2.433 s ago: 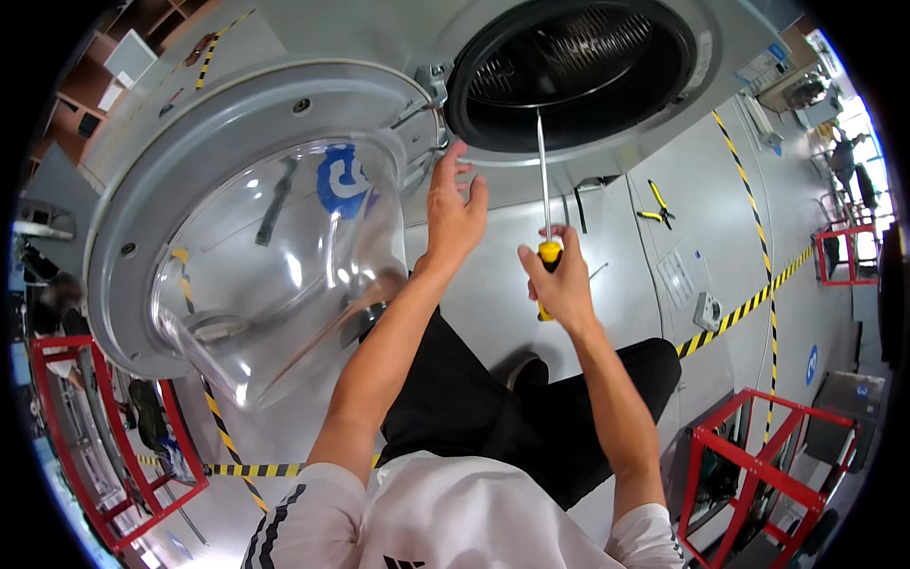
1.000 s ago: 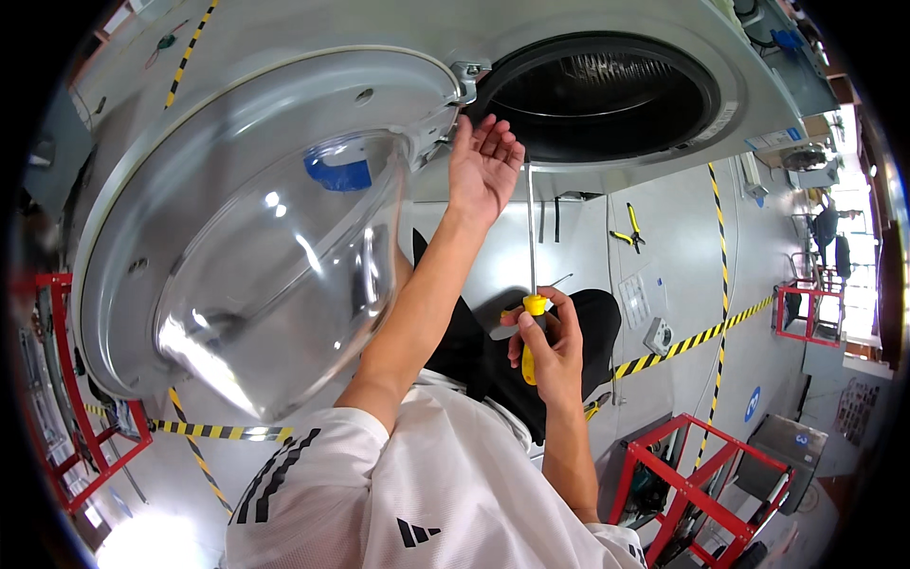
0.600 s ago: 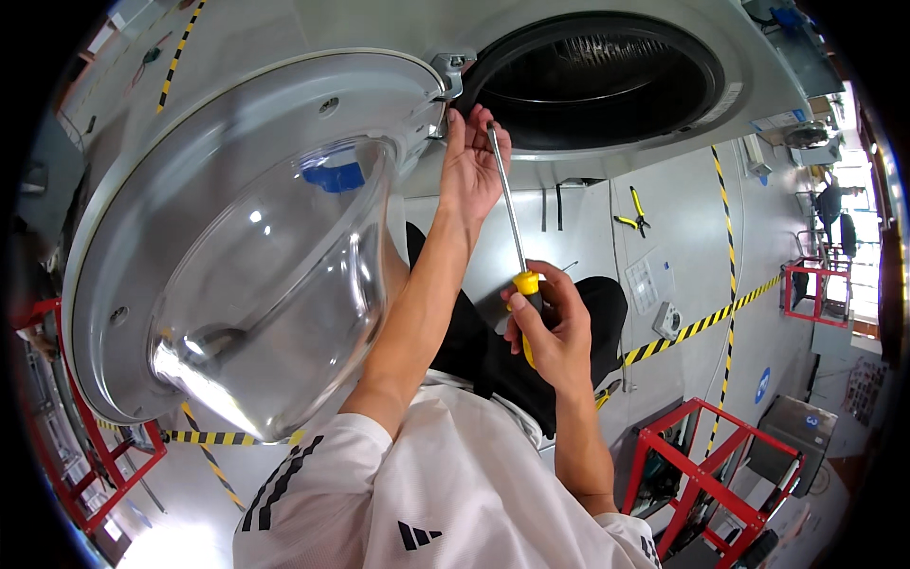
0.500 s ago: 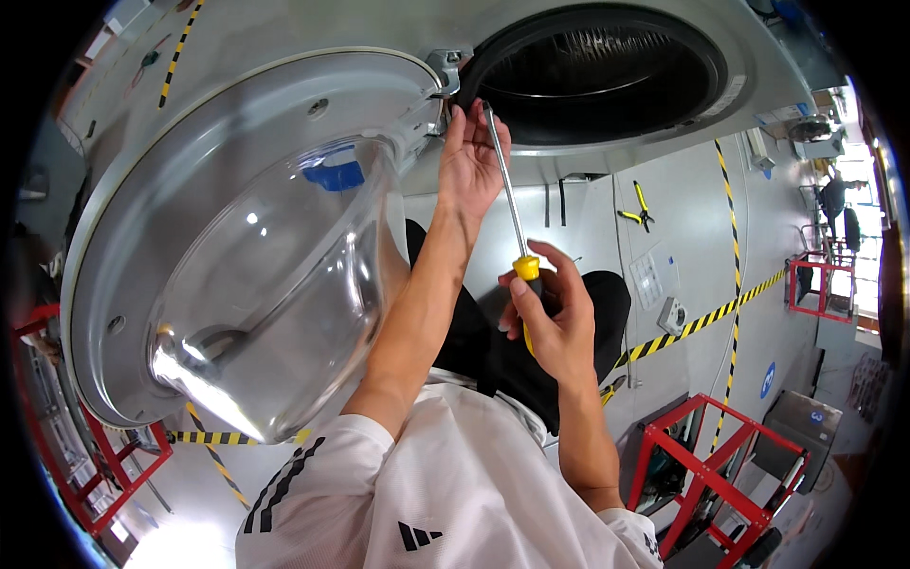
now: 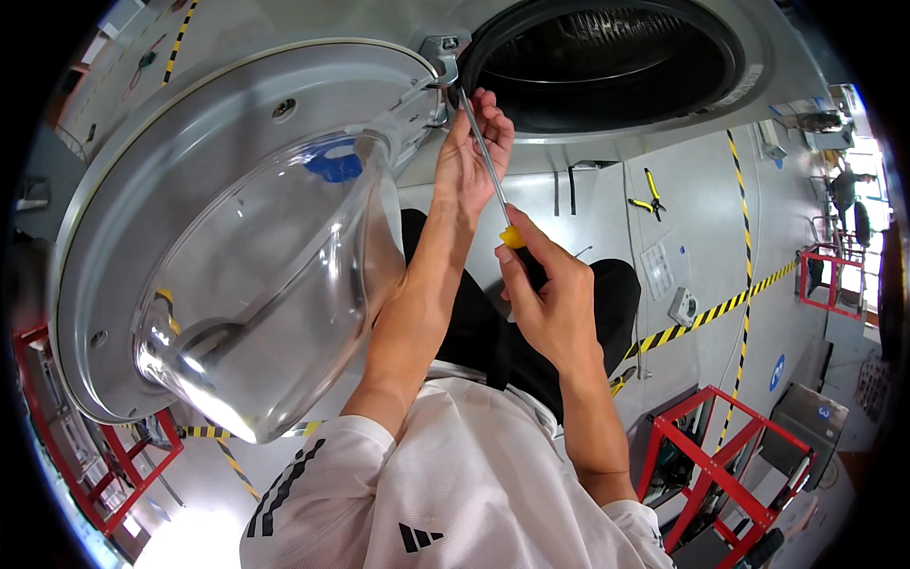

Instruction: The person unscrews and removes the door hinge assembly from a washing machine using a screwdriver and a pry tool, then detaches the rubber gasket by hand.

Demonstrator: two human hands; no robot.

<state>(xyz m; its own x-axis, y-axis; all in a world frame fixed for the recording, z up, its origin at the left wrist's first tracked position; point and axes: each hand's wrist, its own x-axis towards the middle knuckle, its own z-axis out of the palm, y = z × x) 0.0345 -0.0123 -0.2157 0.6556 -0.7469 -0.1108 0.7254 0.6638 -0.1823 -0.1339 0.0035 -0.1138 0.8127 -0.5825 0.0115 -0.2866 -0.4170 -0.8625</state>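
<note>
My right hand (image 5: 555, 294) is closed round the handle of a screwdriver (image 5: 487, 161), whose yellow collar shows above my fingers. Its long metal shaft slants up and left over my left palm, and the tip meets the hinge (image 5: 444, 62) of a washing machine door (image 5: 123, 190), or comes very near it. My left hand (image 5: 477, 152) is palm up just below the hinge, fingers half bent and apart from the thumb, the shaft passing between them. A clear glass bowl (image 5: 265, 284) bulges from the opened door. Any screw at the tip is too small to make out.
The round drum opening (image 5: 607, 71) with its black rubber seal lies right of the hinge. Yellow-handled pliers (image 5: 650, 195) and a small grey-white device (image 5: 682, 307) lie on the floor at right. Red metal frames (image 5: 706, 465) stand on both sides.
My right hand has moved up and slightly left with the screwdriver, its tip shifting left to the hinge. My left fingers have curled more. The view has shifted slightly.
</note>
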